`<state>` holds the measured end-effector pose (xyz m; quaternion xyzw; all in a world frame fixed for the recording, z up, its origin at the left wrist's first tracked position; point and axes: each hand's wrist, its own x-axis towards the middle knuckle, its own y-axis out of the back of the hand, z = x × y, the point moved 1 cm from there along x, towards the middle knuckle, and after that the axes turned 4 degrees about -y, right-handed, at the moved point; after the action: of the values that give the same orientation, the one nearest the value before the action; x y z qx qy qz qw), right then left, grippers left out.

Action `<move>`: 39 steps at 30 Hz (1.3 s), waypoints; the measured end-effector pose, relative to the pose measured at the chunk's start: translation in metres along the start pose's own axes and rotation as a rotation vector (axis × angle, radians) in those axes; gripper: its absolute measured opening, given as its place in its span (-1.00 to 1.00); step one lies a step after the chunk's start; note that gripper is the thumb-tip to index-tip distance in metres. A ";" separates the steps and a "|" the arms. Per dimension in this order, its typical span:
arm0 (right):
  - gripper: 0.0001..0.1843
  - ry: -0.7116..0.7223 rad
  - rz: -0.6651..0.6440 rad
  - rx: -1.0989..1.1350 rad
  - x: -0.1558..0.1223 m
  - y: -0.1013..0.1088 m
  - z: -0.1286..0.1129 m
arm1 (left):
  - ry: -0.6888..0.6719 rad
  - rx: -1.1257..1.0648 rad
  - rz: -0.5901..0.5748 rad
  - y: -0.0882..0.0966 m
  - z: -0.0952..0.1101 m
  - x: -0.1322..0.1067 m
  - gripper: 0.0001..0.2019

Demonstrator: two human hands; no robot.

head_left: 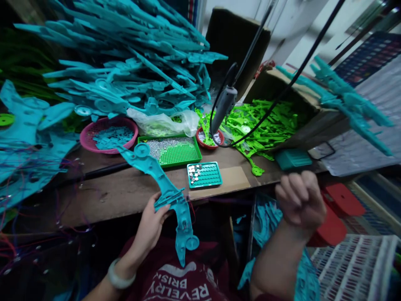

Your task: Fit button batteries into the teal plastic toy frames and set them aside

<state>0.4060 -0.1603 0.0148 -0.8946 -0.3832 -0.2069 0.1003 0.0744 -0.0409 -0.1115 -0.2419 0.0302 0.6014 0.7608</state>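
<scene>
My left hand (152, 219) grips a long, curved turquoise plastic part (163, 179) by its middle, its thumb and fingers closed around it. The part has round discs near both ends and is held above my lap at the front edge of the bench. My right hand (302, 198) is raised at the right with its fingers curled inward, slightly blurred; whatever may be in it is hidden. On the bench ahead sits a small teal tray (205, 174) with round silvery pieces in its left side. Behind it is a green tray (178, 154) of small metal bits.
Turquoise parts (131, 62) are heaped at the back. A pink basket (84, 140) and a red bowl (216, 144) hold small pieces. A grey corded tool (225, 104) hangs over lime-green parts (266, 121). Red stools (332, 225) and a white crate (354, 263) stand right.
</scene>
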 end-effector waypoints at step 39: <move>-0.90 0.088 -0.958 -1.078 0.030 -0.147 0.107 | -0.086 0.302 -0.411 -0.024 0.037 -0.007 -0.77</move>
<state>0.3491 -0.0041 -0.0647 -0.5442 -0.5736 -0.4241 -0.4415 0.0855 -0.0364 -0.0688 -0.1009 0.0377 0.4327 0.8951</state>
